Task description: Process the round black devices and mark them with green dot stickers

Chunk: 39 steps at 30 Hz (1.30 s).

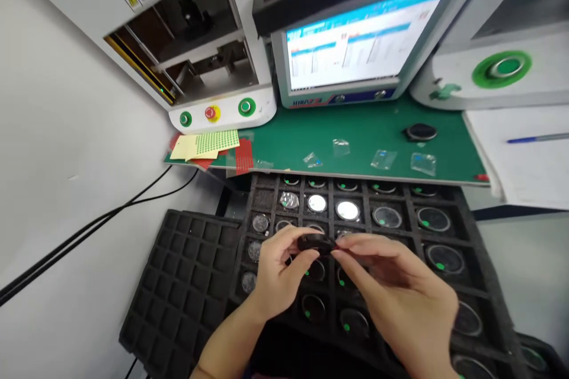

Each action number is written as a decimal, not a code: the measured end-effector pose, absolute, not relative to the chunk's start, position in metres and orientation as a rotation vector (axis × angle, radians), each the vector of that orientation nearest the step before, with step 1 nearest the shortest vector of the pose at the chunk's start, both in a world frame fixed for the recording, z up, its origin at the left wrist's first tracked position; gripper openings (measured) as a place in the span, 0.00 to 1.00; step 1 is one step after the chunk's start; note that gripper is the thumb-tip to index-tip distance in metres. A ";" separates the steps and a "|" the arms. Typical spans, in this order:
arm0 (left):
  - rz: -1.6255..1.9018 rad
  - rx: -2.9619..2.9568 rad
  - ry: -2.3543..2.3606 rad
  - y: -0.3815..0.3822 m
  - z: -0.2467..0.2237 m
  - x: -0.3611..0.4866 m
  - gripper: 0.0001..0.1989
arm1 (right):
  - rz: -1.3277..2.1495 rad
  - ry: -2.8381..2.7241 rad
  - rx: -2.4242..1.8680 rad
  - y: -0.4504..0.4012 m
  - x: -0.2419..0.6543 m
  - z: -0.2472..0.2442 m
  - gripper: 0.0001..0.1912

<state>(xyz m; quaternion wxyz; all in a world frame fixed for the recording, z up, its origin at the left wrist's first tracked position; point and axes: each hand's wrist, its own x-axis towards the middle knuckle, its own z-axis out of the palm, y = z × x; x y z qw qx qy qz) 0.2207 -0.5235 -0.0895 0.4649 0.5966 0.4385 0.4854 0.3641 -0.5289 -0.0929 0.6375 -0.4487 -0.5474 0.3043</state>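
Both hands meet over a black foam tray [478,231] and share one small black round part [315,242]: the left hand [279,275] pinches its left rim between thumb and fingers, and the right hand [400,293] closes its fingertips on the right rim. The part sits above the tray's middle rows, clear of the pockets. Most pockets hold round parts; several at the far left are shiny discs [347,210], while those to the right and near side are dark rings marked with green dots [433,219]. An empty black tray [186,284] lies just to the left, tilted, its near corner hanging toward the floor. Beyond the full tray's far edge runs a green mat [364,130] with small clear bags [383,159], sticker sheets [208,145] at its left end, and a monitor [355,47] behind.
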 end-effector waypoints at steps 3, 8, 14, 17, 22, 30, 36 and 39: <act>1.136 1.621 1.079 -0.529 -0.097 0.213 0.09 | 0.705 -1.303 -1.052 -0.540 0.367 -0.099 0.09; 1.129 1.787 0.988 -0.526 -0.092 0.205 0.09 | 0.788 -1.394 -1.018 -0.544 0.375 -0.098 0.11; 1.101 1.795 0.928 -0.523 -0.088 0.204 0.08 | 0.917 -1.555 -0.870 -0.530 0.386 -0.088 0.11; 1.109 1.790 0.938 -0.523 -0.091 0.205 0.08 | 0.913 -1.456 -0.889 -0.531 0.383 -0.094 0.11; 1.110 1.794 0.915 -0.521 -0.092 0.204 0.08 | 0.906 -1.437 -0.876 -0.534 0.382 -0.101 0.13; 1.079 1.823 0.933 -0.519 -0.091 0.203 0.08 | 0.926 -1.430 -0.863 -0.531 0.385 -0.102 0.12; 1.103 1.808 0.931 -0.522 -0.093 0.204 0.10 | 0.726 -1.475 -0.984 -0.544 0.380 -0.105 0.15; 1.114 1.796 0.911 -0.521 -0.095 0.205 0.10 | 0.683 -1.514 -0.986 -0.544 0.382 -0.100 0.14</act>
